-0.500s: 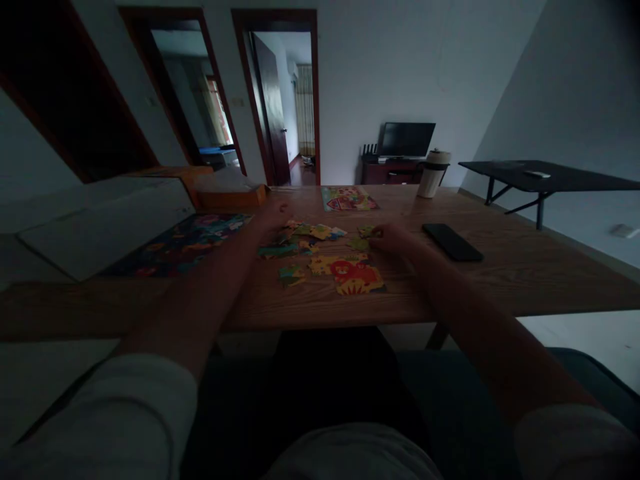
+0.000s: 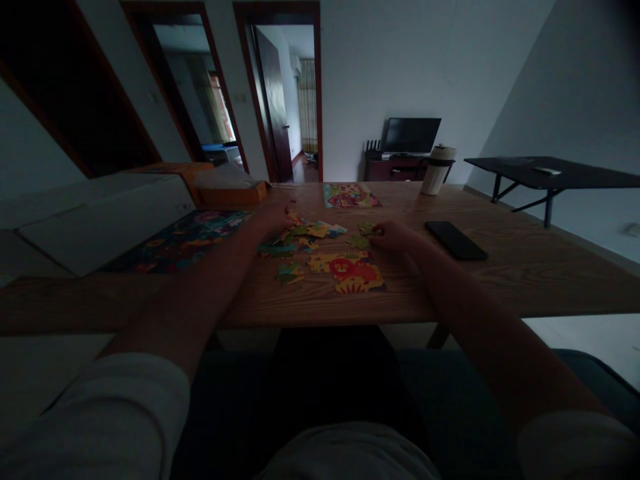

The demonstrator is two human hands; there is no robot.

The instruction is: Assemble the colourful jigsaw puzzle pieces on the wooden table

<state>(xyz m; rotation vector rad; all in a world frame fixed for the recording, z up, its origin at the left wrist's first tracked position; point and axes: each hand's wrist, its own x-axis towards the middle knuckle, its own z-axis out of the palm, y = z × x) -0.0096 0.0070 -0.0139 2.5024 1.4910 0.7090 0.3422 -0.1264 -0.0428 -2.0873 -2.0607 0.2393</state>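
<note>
Both my arms reach out over a wooden table (image 2: 500, 280) in a dim room. Several loose colourful puzzle pieces (image 2: 313, 233) lie scattered in the middle. A joined patch with a red lion (image 2: 353, 272) sits nearest me. My left hand (image 2: 273, 217) rests at the left edge of the loose pieces and pinches a puzzle piece. My right hand (image 2: 393, 235) lies at their right edge, its fingertips closed on a small greenish piece (image 2: 369, 230).
A dark finished puzzle board (image 2: 183, 240) lies at the left, an orange box (image 2: 233, 193) behind it. Another puzzle picture (image 2: 349, 195) lies at the far edge. A black phone (image 2: 455, 240) and a pale tumbler (image 2: 438, 170) are at the right.
My left hand has lifted slightly with a piece between its fingers. My right hand has barely shifted. The camera view has drifted a little.
</note>
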